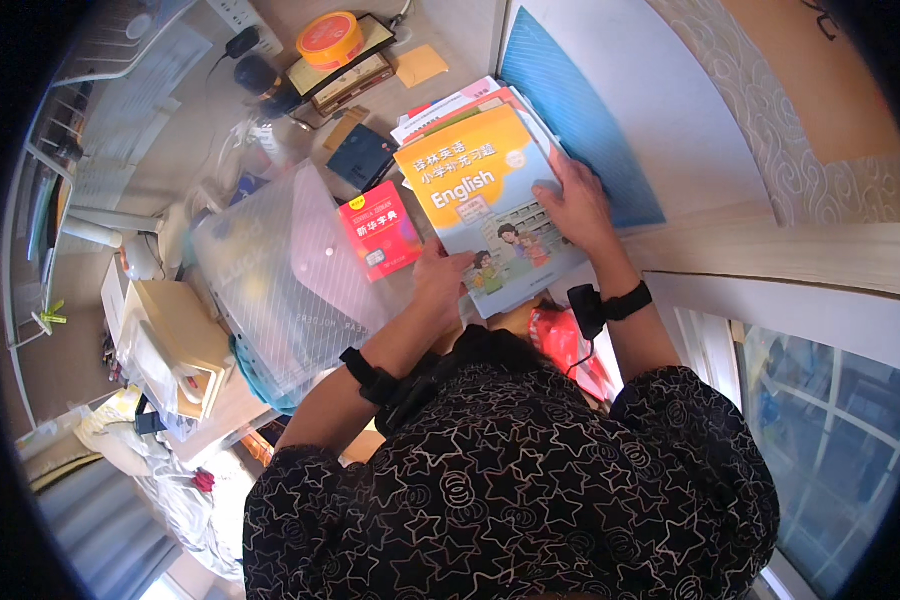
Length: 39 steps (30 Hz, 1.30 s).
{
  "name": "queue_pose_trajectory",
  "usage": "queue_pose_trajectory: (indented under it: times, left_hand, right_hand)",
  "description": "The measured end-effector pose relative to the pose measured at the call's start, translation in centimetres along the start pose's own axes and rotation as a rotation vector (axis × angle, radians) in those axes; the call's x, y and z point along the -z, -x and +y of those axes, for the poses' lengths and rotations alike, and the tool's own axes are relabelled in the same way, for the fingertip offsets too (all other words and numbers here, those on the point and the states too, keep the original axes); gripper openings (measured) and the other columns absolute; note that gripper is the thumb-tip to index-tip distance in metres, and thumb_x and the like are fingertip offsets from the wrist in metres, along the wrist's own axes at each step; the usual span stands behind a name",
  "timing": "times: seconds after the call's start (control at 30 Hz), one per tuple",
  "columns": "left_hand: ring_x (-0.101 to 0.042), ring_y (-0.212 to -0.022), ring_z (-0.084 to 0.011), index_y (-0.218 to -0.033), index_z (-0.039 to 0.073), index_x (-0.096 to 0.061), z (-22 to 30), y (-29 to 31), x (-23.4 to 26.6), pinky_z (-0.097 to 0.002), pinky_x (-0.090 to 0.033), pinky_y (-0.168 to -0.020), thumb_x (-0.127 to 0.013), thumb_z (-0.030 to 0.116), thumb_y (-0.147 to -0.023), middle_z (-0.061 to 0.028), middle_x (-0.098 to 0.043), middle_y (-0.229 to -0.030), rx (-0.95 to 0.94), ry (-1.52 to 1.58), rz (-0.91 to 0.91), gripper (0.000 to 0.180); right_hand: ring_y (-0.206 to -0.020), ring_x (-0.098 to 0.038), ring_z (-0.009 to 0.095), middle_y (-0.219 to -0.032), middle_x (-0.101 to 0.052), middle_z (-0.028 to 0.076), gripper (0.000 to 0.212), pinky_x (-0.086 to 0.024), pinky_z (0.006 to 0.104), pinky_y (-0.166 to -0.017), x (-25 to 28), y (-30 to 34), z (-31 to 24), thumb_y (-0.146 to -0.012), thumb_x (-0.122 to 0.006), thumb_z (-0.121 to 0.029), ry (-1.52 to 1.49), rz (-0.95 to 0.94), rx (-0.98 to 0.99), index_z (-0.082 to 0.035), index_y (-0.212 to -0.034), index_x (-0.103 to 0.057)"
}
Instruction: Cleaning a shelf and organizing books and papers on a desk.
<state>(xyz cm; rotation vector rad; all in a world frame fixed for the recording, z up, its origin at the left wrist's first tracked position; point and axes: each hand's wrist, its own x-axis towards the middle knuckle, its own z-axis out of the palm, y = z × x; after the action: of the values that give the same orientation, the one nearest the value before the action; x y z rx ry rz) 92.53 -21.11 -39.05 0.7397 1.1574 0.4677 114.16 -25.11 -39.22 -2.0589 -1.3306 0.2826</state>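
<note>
A yellow and grey-blue English workbook (515, 215) with cartoon children on its cover lies tilted on top of a stack of books (462, 105). My right hand (580, 208) grips its right edge, thumb on the cover and the other fingers partly hidden along the side. At the lower left edge my left hand (440, 278) closes on the same workbook, fingertips on the cover. Just left of that hand lies a small red dictionary (380, 232). It overlaps a clear plastic file folder (270, 270).
A dark blue box-like item (362, 158) sits behind the dictionary. Farther back are a round orange tub (330, 40) and a yellow paper slip (422, 66). A blue sheet (570, 120) leans at the right wall. Thick papers (175, 335) stand at left; a red bag (560, 345) shows below.
</note>
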Motion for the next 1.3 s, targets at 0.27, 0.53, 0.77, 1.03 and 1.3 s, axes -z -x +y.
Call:
queue_pose_trajectory:
  times: [0.27,0.53,0.77,1.03,1.3]
  left_hand:
    - [-0.059,-0.083,-0.0238,-0.105,0.001,-0.047,1.9,0.8,-0.1,-0.0393,-0.053,-0.07,-0.055,-0.002,-0.075,-0.0109,-0.057,-0.097,-0.105,-0.028,0.095,0.031]
    - [-0.058,-0.078,-0.022,-0.105,0.001,-0.048,0.5,-1.9,0.2,-0.0359,-0.051,-0.069,-0.061,0.003,-0.073,-0.0096,-0.058,-0.093,-0.298,0.025,0.111,0.034]
    - [-0.059,-0.086,-0.0219,-0.109,0.005,-0.045,2.0,-2.2,-2.2,-0.0362,-0.048,-0.072,-0.065,0.006,-0.07,-0.0085,-0.058,-0.098,-0.094,-0.114,0.098,0.043]
    - [-0.062,-0.082,-0.0249,-0.1,0.001,-0.055,0.2,-5.3,-1.2,-0.039,-0.054,-0.07,-0.058,-0.001,-0.073,-0.0124,-0.062,-0.094,-0.039,0.119,0.071,0.028]
    - [-0.063,-0.079,-0.0241,-0.106,-0.003,-0.039,1.0,-3.0,0.7,-0.035,-0.055,-0.065,-0.073,0.004,-0.064,-0.017,-0.058,-0.097,0.008,0.116,-0.01,0.054]
  right_hand:
    - [-0.085,-0.056,0.032,-0.097,-0.058,0.017,0.051,-0.045,0.039,-0.074,-0.3,0.3,-1.1,-0.076,-0.066,-0.027,-0.048,-0.004,-0.056,-0.004,-0.118,-0.049]
    - [-0.099,-0.054,0.033,-0.107,-0.056,0.018,0.055,-0.043,0.0407,-0.084,-1.8,-3.4,-0.8,-0.077,-0.063,-0.034,0.04,-0.048,-0.069,-0.004,-0.12,-0.048]
    - [-0.107,-0.049,0.037,-0.114,-0.052,0.023,0.059,-0.04,0.0451,-0.09,-1.9,-4.7,-1.3,-0.076,-0.061,-0.043,0.151,-0.144,-0.19,-0.004,-0.118,-0.048]
    - [-0.091,-0.058,0.036,-0.1,-0.06,0.021,0.059,-0.046,0.0409,-0.08,-1.3,-2.4,0.2,-0.073,-0.065,-0.042,-0.049,-0.135,-0.225,0.005,-0.107,-0.054]
    - [-0.082,-0.06,0.016,-0.097,-0.062,0.012,0.052,-0.048,0.0293,-0.071,-0.1,2.0,0.0,-0.078,-0.067,-0.034,-0.745,-0.287,-0.591,0.004,-0.11,-0.054]
